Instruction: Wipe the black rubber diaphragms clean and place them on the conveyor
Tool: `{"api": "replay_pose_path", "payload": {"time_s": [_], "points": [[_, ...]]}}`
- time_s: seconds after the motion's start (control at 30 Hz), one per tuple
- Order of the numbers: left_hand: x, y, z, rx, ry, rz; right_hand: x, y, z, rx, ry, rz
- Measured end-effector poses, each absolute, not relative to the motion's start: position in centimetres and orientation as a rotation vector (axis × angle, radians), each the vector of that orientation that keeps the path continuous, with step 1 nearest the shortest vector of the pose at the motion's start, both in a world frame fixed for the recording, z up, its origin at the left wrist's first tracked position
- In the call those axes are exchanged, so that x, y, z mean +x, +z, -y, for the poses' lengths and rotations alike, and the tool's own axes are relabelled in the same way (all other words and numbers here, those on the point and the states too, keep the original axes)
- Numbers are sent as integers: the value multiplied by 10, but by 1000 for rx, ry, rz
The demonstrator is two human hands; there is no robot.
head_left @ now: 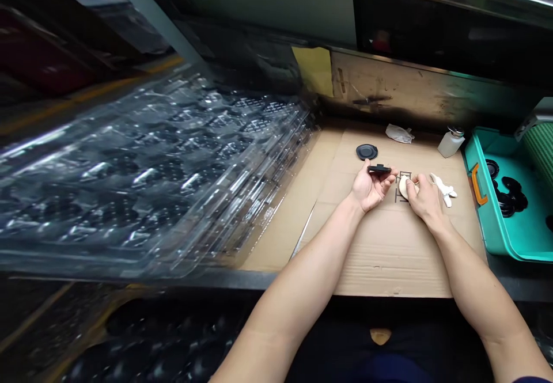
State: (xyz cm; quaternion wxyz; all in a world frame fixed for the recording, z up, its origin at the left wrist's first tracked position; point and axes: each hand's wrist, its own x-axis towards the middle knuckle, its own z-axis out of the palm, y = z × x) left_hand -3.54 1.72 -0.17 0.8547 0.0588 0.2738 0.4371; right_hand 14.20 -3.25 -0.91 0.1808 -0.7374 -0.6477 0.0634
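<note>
the left hand (371, 190) is turned palm up just above a flattened cardboard sheet (389, 262), and a black round disc (379, 169) is gripped edge-on between its thumb and curled fingers. a cream-coloured pad (406, 187) is clenched in the fingertips of the right hand (425, 198), low over the cardboard and just beside the disc, though the two are not seen touching. the pad's exact material cannot be told. a crumpled white cloth-like piece (443, 189) is laid on the cardboard just to the right of the pad, and dark printed marks (402, 187) are seen beneath the space between the hands. a second black disc (367, 152) is left lying flat on the cardboard, beyond the left hand. further back, a crumpled white wipe (400, 133) and a clear dispenser bottle with a metal pump top (451, 143) are placed near the steel backing (389, 80). a teal plastic bin (479, 198) with an orange handle (476, 184) is set on the right, and a heap of black discs (510, 196) is held inside it. a tall stack of clear blister trays (151, 170) is piled on the left side of the counter (263, 279), its edge overlapping the cardboard.
</note>
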Motion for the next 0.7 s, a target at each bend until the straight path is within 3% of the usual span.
{"api": "replay_pose_path", "payload": {"time_s": [0.17, 0.33, 0.47, 0.7], "points": [[-35, -3, -18, 141, 931, -578, 148, -1, 35, -1987, -75, 1935], [-35, -7, -19, 186, 884, -569, 177, 15, 37, -2252, -353, 1717], [-32, -9, -18, 306, 874, -570, 193, 12, 29, -2328, -121, 1813], [-24, -12, -11, 551, 886, -558, 166, 6, 28, -1627, 305, 2029]]}}
